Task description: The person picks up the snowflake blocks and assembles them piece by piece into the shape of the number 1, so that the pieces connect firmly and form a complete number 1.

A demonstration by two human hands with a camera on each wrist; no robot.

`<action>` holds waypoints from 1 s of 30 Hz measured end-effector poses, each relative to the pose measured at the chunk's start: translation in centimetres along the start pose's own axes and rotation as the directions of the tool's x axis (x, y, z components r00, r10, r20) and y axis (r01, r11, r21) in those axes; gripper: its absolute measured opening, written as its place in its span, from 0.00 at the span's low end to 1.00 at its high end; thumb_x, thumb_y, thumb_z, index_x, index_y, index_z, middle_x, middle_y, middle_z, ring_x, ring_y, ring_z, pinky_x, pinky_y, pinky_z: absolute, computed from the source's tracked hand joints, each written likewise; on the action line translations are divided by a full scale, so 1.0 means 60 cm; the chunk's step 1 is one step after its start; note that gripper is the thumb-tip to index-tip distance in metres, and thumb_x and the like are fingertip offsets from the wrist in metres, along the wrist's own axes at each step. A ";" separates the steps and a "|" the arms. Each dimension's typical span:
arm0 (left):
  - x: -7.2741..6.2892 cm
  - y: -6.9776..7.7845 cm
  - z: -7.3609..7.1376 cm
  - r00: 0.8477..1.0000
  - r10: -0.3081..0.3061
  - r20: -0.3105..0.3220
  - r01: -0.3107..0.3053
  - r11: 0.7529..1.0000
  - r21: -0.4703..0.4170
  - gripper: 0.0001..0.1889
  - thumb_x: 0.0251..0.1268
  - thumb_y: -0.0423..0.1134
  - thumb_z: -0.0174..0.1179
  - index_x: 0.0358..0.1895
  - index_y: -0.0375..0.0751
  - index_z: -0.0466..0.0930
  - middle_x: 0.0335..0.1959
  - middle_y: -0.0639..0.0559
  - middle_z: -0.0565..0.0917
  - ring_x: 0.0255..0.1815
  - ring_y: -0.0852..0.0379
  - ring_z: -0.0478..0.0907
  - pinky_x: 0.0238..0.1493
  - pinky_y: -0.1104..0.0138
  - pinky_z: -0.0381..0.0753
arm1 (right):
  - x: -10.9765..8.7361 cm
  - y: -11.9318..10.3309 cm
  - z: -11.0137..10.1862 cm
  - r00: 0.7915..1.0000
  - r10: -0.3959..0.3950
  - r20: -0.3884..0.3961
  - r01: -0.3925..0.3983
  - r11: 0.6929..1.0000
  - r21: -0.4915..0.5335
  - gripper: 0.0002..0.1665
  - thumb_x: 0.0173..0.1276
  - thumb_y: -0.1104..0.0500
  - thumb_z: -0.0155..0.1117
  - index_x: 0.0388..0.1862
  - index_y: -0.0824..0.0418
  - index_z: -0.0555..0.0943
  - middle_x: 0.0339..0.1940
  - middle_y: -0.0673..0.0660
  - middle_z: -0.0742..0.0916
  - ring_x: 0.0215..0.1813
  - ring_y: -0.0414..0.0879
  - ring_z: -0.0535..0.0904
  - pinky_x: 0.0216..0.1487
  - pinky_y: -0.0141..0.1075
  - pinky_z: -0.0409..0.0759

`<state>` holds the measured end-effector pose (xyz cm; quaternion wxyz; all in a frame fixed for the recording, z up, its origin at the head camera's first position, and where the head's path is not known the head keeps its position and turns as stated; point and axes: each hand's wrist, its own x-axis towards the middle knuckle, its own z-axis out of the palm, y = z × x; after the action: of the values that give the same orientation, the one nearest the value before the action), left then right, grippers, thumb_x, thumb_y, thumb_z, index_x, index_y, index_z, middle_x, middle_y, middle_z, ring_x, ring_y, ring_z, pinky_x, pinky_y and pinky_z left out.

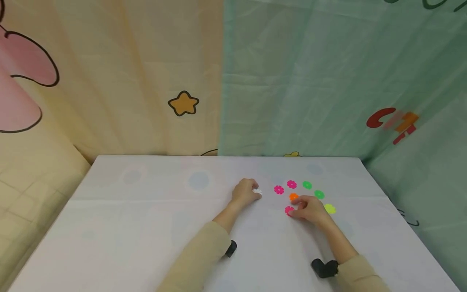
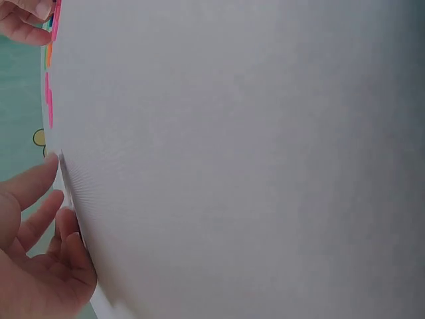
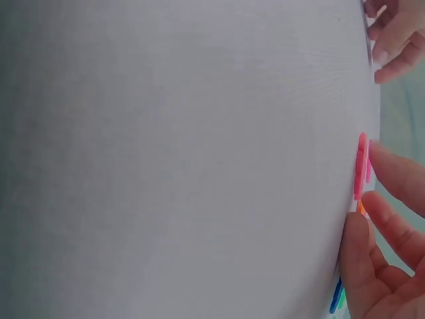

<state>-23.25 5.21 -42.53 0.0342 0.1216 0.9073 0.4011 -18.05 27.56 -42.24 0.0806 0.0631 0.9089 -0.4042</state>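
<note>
Pickup step, seemingly: left hand [image 1: 245, 192], fingers curled, pinches white flower [image 1: 258, 191]; right hand [image 1: 310, 209], thumb and finger apart, thumb at pink flower [image 1: 288, 209]. Both short of far right corner of desk [image 1: 127, 231]. Next move likely calls for gentle pinch.

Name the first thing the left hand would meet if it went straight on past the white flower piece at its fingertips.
Heading right, the left hand would probably meet the pink flower piece nearest the white flower piece; the hand's height is hard to judge, so it might pass over.
</note>
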 end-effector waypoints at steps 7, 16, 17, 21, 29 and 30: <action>-0.003 -0.002 0.003 0.998 -0.039 -0.040 0.042 0.996 0.080 0.16 0.46 0.36 0.72 0.39 0.37 0.81 0.38 0.46 0.81 0.38 0.51 0.78 0.34 0.63 0.75 | 0.010 0.000 0.013 1.000 -0.025 0.007 0.026 0.999 -0.033 0.17 0.50 0.62 0.75 0.38 0.66 0.80 0.20 0.53 0.72 0.26 0.46 0.67 0.23 0.32 0.64; -0.009 -0.002 0.005 1.000 0.019 -0.025 -0.017 0.997 0.081 0.16 0.46 0.34 0.72 0.37 0.39 0.75 0.30 0.49 0.79 0.29 0.55 0.74 0.28 0.66 0.71 | 0.013 -0.005 0.014 0.999 -0.037 0.008 0.037 0.992 -0.118 0.15 0.49 0.63 0.74 0.33 0.63 0.77 0.21 0.54 0.72 0.27 0.46 0.67 0.25 0.33 0.65; -0.011 -0.003 0.003 0.999 0.035 -0.020 -0.033 0.996 0.080 0.16 0.46 0.33 0.72 0.37 0.39 0.75 0.29 0.49 0.80 0.28 0.56 0.73 0.28 0.67 0.70 | 0.012 -0.007 0.014 0.999 -0.051 0.012 0.052 0.991 -0.125 0.15 0.50 0.63 0.74 0.33 0.64 0.77 0.21 0.54 0.72 0.28 0.46 0.68 0.25 0.33 0.66; -0.024 -0.009 -0.014 0.998 0.062 0.010 -0.062 0.998 0.032 0.16 0.46 0.30 0.71 0.37 0.37 0.75 0.28 0.46 0.82 0.28 0.54 0.75 0.28 0.67 0.71 | 0.011 -0.014 0.017 0.994 -0.107 0.033 0.110 0.985 -0.134 0.15 0.50 0.64 0.73 0.34 0.63 0.76 0.22 0.54 0.73 0.28 0.47 0.69 0.26 0.33 0.69; -0.039 -0.016 -0.036 0.994 0.051 0.101 -0.050 0.999 -0.013 0.11 0.49 0.28 0.68 0.36 0.38 0.78 0.25 0.50 0.77 0.26 0.59 0.70 0.26 0.70 0.65 | 0.010 -0.014 0.012 0.988 -0.119 0.094 0.122 0.992 -0.020 0.14 0.52 0.64 0.72 0.33 0.63 0.75 0.16 0.53 0.73 0.21 0.45 0.71 0.24 0.33 0.72; -0.041 -0.015 -0.037 0.993 0.054 0.104 -0.054 0.999 -0.007 0.11 0.49 0.28 0.68 0.36 0.38 0.78 0.25 0.51 0.76 0.25 0.59 0.70 0.25 0.70 0.65 | 0.010 -0.014 0.011 0.986 -0.122 0.109 0.121 0.993 0.015 0.13 0.52 0.64 0.72 0.33 0.64 0.76 0.16 0.53 0.73 0.20 0.45 0.72 0.24 0.32 0.73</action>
<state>-21.42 2.40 -41.78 0.0707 0.1667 0.8998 0.3969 -18.74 26.56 -42.19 0.1056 -0.0146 0.9036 -0.4150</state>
